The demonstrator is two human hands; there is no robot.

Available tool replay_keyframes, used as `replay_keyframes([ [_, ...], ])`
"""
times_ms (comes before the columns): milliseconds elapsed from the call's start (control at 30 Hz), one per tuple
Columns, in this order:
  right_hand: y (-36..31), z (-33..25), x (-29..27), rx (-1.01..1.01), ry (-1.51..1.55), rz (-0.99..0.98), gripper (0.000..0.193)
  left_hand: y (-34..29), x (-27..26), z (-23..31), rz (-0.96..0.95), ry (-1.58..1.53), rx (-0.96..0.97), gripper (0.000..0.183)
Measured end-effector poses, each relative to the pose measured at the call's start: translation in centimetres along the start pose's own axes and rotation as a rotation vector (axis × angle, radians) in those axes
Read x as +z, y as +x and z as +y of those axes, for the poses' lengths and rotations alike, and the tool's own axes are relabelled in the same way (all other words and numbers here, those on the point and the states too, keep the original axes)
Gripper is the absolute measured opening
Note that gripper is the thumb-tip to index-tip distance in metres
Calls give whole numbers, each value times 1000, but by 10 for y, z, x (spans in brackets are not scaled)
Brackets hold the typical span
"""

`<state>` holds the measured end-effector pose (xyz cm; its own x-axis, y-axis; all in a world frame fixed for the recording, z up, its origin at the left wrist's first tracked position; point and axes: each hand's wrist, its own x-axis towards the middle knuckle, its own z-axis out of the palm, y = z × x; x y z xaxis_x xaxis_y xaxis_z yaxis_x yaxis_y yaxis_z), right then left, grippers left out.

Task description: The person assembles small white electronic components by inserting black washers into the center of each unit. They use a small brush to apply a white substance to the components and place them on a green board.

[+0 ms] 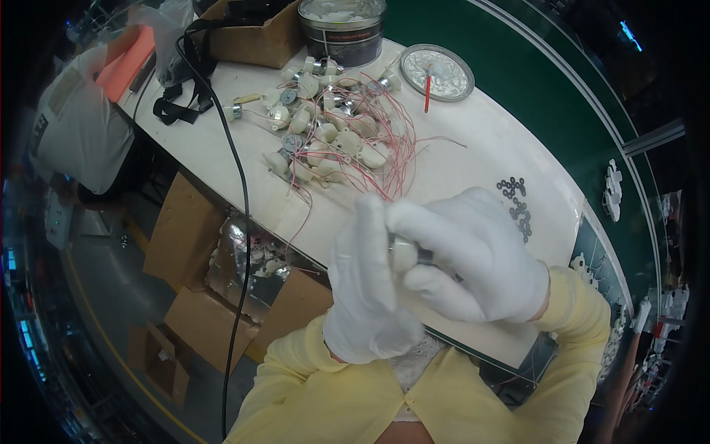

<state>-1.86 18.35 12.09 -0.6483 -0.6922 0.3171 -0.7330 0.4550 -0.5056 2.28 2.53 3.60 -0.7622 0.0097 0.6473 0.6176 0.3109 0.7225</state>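
Both my hands wear white gloves and meet over the table's near edge. Between them is a small motor [403, 254] with a cream-white housing and a metal part, mostly covered by fingers. My left hand [364, 285] is upright with its fingers pressed together along the motor's left side. From the right, my right hand [481, 255] closes thumb and fingers around it. Beyond my hands lies a heap of similar motors [325, 129] with cream housings, silver bodies and tangled red and pink wires [399, 152]. Small dark rings [514, 203] lie in a cluster right of my right hand.
A tub of white grease [342, 37] stands at the back, beside its smeared lid [436, 72] with a red stick [427, 92]. A black cable [237, 163] hangs along the left. Open cardboard boxes [185, 229] sit below the table. A green surface [510, 52] borders the far side.
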Motion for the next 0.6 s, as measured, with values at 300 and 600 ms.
replay_keyframes([
  [300,-63,-8,-42,377,1090,413,63,47,-29,-44,-50,531,168,56],
  [600,-159,-33,-129,-32,1246,401,38,56,-24,-116,-194,498,27,60],
])
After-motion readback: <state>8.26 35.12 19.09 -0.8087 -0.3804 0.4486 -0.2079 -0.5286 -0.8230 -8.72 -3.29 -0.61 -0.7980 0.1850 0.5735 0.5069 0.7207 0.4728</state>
